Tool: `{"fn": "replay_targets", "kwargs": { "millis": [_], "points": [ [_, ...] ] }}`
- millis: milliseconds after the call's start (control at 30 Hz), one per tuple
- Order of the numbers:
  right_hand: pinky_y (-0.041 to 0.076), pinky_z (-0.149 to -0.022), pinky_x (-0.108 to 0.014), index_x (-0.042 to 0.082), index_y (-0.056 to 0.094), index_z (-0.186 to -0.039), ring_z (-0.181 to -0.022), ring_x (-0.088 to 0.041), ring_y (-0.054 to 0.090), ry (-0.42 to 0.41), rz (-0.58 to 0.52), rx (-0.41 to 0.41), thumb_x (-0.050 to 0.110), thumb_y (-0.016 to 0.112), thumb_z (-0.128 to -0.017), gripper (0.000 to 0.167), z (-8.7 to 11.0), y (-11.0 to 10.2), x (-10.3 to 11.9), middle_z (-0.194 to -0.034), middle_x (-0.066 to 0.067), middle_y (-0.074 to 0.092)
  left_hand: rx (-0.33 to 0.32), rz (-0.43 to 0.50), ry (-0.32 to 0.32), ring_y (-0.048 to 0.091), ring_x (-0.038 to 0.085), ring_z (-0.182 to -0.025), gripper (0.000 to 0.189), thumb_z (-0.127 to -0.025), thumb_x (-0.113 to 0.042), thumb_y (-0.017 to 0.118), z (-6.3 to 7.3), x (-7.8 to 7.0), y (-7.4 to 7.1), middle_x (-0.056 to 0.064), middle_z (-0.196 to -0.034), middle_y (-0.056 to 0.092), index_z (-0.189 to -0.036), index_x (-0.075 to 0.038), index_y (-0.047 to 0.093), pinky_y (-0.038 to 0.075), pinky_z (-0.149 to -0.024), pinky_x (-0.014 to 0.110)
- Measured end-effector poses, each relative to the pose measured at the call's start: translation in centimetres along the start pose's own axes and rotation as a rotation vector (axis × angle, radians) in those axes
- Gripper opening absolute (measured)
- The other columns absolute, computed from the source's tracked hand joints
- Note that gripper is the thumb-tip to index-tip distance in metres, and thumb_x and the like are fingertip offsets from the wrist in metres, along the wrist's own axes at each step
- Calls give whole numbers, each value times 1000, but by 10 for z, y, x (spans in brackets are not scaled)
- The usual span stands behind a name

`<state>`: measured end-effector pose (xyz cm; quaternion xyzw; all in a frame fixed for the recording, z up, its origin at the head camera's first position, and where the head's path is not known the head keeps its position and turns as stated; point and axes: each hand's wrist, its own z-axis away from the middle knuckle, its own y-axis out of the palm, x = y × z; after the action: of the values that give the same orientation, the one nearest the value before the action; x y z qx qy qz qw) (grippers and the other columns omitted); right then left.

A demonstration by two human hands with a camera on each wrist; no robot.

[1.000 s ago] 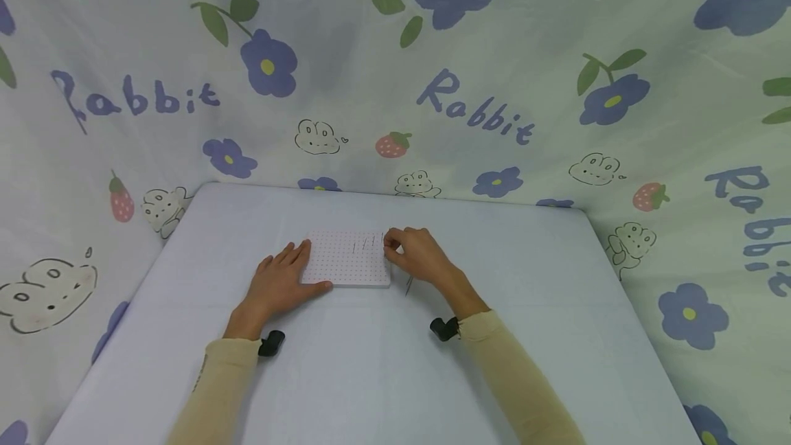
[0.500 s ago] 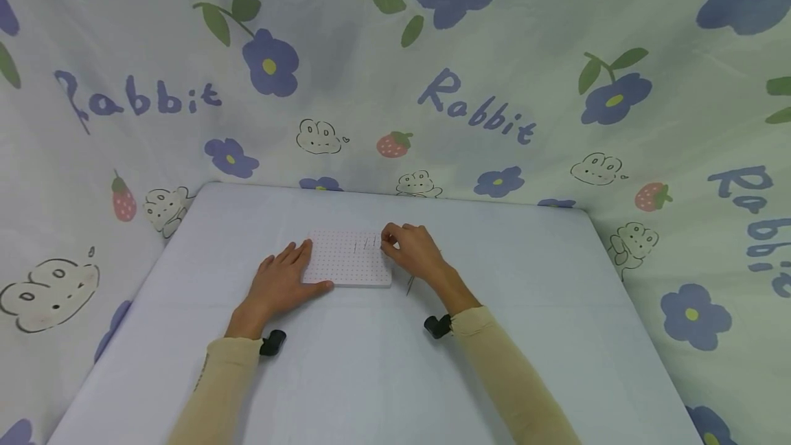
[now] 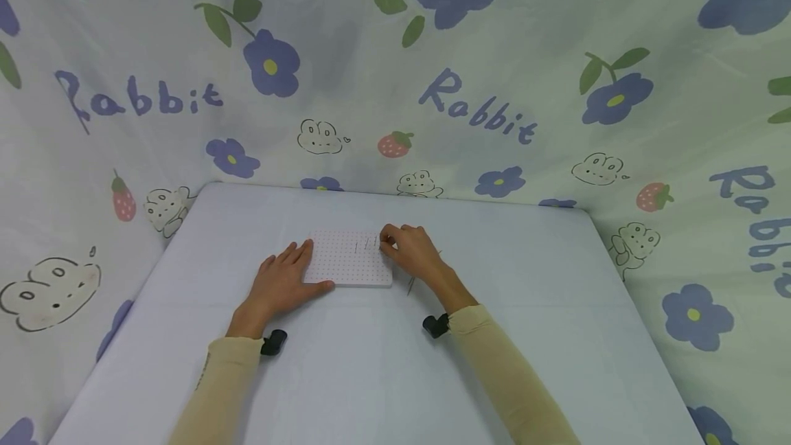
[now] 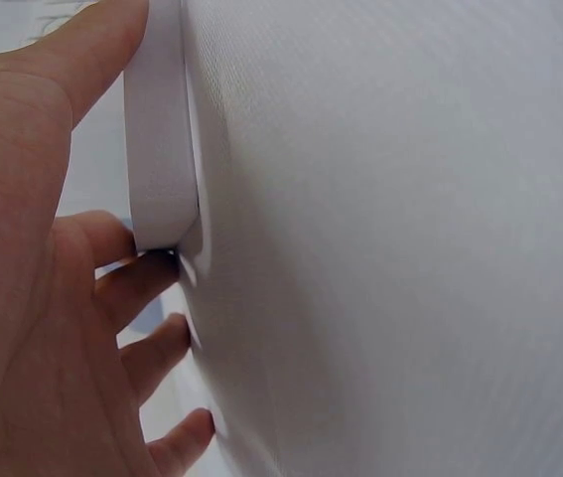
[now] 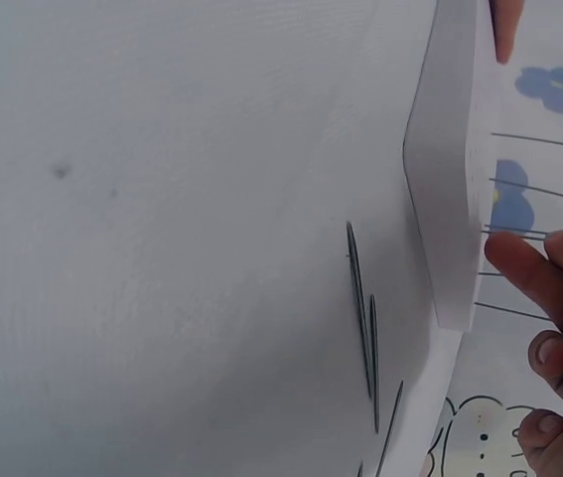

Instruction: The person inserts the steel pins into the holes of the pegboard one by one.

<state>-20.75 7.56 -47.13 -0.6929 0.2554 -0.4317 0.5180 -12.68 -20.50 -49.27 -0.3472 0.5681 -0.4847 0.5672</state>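
Observation:
A white board (image 3: 346,263) with a grid of small dots lies flat on the table. My left hand (image 3: 281,285) rests along its left edge, fingers spread and thumb at the front edge; in the left wrist view the thumb (image 4: 97,50) touches the board's side. Several thin dark needles (image 3: 356,248) stand upright in the board's back right part. There, my right hand (image 3: 415,253) pinches a needle between thumb and index finger, low against the board's face. Its fingers partly cover that needle in the right wrist view, where other standing needles (image 5: 537,140) flank it.
Several loose needles (image 5: 358,308) lie on the white table cloth just right of the board, partly under the right forearm. A printed curtain (image 3: 346,74) rises behind the table's back edge. A small black camera (image 3: 435,325) sits at each wrist.
My right hand has shifted slightly left from the board's right edge, closer to the row of standing needles. The left hand keeps its place on the board.

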Motion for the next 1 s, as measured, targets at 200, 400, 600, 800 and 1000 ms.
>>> {"fn": "replay_targets", "kwargs": {
  "millis": [200, 400, 600, 800, 1000],
  "points": [
    [48, -92, -38, 23, 69, -109, -86, -11, 61, -6, 10, 4, 30, 62, -101, 13, 0, 2, 0, -100, 8, 74, -3, -2, -2, 19, 45, -150, 111, -86, -72, 61, 0, -2, -1, 22, -163, 27, -159, 1, 20, 14, -116, 69],
    [48, -93, -38, 23, 69, -109, -86, -11, 61, -1, 17, 3, 29, 62, -101, 13, 0, 1, 1, -100, 8, 74, -3, -5, -5, 18, 45, -151, 111, -86, -72, 61, -1, -1, 0, 21, -163, 26, -159, 0, 19, 13, -117, 69],
    [48, -94, -39, 23, 69, -110, -85, -12, 61, 4, 12, 4, 29, 62, -101, 13, -1, 1, 1, -100, 7, 75, -4, -7, -3, 19, 45, -151, 111, -86, -72, 61, -1, -1, 0, 22, -163, 27, -159, 1, 20, 14, -116, 69],
    [51, -86, -34, 20, 70, -111, -83, -10, 61, 25, -25, 8, 29, 63, -100, 15, -1, 2, 0, -100, 6, 74, -6, -2, 0, 18, 44, -151, 111, -86, -72, 61, -1, 0, 1, 21, -163, 27, -159, 0, 20, 14, -116, 69],
    [53, -85, -31, 18, 70, -112, -93, -12, 66, 44, -85, 28, 26, 64, -100, 16, 1, 0, -4, -104, 4, 74, -8, 3, 6, 19, 44, -151, 111, -86, -72, 62, -1, 1, 2, 22, -163, 27, -159, 1, 20, 13, -116, 69]
  ]
}}
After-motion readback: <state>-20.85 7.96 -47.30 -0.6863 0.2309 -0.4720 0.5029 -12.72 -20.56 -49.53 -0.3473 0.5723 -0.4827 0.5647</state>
